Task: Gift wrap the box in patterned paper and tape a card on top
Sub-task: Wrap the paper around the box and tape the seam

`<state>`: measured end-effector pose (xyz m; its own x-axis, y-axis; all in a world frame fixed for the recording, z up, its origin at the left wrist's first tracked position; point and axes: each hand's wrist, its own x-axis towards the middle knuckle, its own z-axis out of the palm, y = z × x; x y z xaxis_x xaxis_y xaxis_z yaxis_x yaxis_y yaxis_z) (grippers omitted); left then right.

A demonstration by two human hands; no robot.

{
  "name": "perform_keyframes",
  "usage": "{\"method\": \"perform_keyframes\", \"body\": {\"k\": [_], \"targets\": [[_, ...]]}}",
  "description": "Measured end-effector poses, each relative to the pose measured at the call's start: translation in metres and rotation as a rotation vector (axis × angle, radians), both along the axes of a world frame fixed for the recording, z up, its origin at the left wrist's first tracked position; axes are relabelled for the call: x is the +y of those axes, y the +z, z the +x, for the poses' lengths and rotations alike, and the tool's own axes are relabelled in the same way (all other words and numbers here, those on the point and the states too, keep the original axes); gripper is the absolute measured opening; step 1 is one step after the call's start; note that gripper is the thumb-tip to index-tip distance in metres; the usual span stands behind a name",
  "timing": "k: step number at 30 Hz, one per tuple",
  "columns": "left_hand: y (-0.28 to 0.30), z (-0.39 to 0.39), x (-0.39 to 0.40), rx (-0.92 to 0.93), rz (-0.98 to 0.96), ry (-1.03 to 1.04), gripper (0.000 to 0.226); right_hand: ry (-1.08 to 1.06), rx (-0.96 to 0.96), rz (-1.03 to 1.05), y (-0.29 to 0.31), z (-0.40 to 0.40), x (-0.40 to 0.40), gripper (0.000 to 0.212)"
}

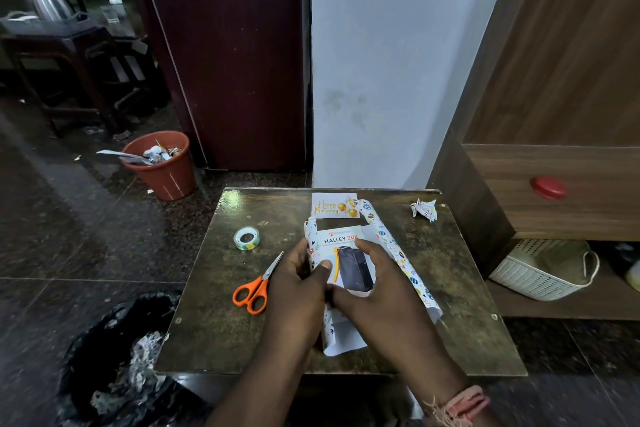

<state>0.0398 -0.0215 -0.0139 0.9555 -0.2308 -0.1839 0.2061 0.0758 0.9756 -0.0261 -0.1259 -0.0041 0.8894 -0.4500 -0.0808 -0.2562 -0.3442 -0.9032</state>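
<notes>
The person is working over a small dark table (214, 333), and the box (349, 263) is lying flat at its middle, printed face up, on a sheet of patterned paper (401, 253). The left hand (298, 288) is curling around the box's left edge, thumb pressing onto the top face, and it looks to be bringing the left flap of paper up with it. The right hand (377, 284) is gripping from the near right side, fingers hooked over the box's top. So both hands are closed on the box, which sits between them, most likely so it can't slide while the paper is being lined up.

The right side of the paper is standing up in a loose curl just beside the box, not yet folded over, and a white strip of its underside is poking out toward the person below the hands. That suggests the wrapping is only at its early stage: the top of the box is still bare.

The tools are waiting within reach. The tape roll (246, 238) is lying to the left, the orange-handled scissors (258, 284) just beside the left hand, and the birthday card (334, 205) is resting at the far edge, clear of the paper. A crumpled scrap of paper (424, 209) is sitting at the far right corner.
</notes>
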Motion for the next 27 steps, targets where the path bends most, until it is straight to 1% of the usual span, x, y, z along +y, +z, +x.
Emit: {"method": "perform_keyframes", "body": {"k": [3,7,8,11,12,14,15,16,19,20,23,27], "targets": [[-0.004,0.003,0.002,0.05,0.001,0.041,0.03,-0.019,0.036,0.0,-0.001,0.0,0.001,0.064],[-0.007,0.005,0.005,0.091,0.045,0.076,0.021,-0.068,0.04,0.001,0.0,0.001,0.0,0.077],[-0.009,0.005,0.006,0.098,0.06,0.074,0.02,-0.071,0.036,0.0,0.001,0.001,-0.001,0.076],[-0.012,0.006,0.009,0.1,0.099,0.072,0.02,-0.04,0.025,0.011,0.002,0.0,-0.003,0.059],[-0.014,0.007,0.009,0.101,0.103,0.083,0.018,-0.028,0.029,0.022,0.002,0.0,-0.002,0.061],[-0.017,0.008,0.01,0.111,0.108,0.106,0.013,-0.01,0.031,0.032,0.001,0.0,0.001,0.076],[-0.017,0.009,0.011,0.115,0.113,0.118,0.011,-0.003,0.028,0.016,0.001,0.0,0.003,0.079],[-0.017,0.009,0.011,0.118,0.116,0.126,0.01,0.004,0.023,-0.016,0.001,0.0,0.006,0.077],[-0.014,0.007,0.012,0.132,0.115,0.141,0.01,0.001,0.011,-0.145,-0.003,-0.001,0.011,0.053],[-0.014,0.008,0.013,0.141,0.113,0.145,0.01,-0.004,0.021,-0.17,-0.002,-0.001,0.012,0.049],[-0.012,0.009,0.016,0.171,0.093,0.17,0.01,-0.037,0.028,-0.187,0.001,-0.001,0.011,0.048],[-0.008,0.009,0.02,0.157,0.066,0.188,0.009,-0.066,0.025,-0.161,0.004,-0.002,0.004,0.048]]}}
